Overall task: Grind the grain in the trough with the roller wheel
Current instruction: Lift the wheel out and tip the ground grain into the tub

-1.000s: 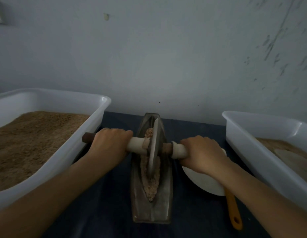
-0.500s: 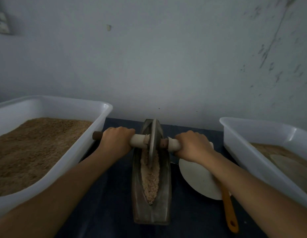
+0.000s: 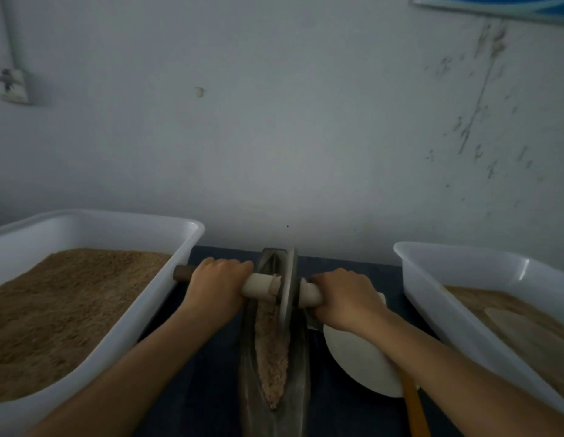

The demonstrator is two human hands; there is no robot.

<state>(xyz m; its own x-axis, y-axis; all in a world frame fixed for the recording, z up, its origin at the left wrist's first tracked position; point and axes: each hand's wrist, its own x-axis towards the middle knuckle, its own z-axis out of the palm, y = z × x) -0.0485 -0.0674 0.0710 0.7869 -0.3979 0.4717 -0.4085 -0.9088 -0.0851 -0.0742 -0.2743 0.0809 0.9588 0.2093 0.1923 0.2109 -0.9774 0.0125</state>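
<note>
Our left hand (image 3: 216,287) and right hand (image 3: 346,296) curl around the pale wooden axle (image 3: 260,287) of the grey metal roller wheel (image 3: 288,285); the dark boat-shaped trough (image 3: 298,389) is cut off below.

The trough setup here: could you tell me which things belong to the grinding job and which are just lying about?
In use:
- trough holding the grain
- roller wheel, at the trough's far end
- left hand and right hand, each gripping the axle handle

Lying about:
- left tub of brown meal
- right tub
- white dish
- orange-handled tool
</note>
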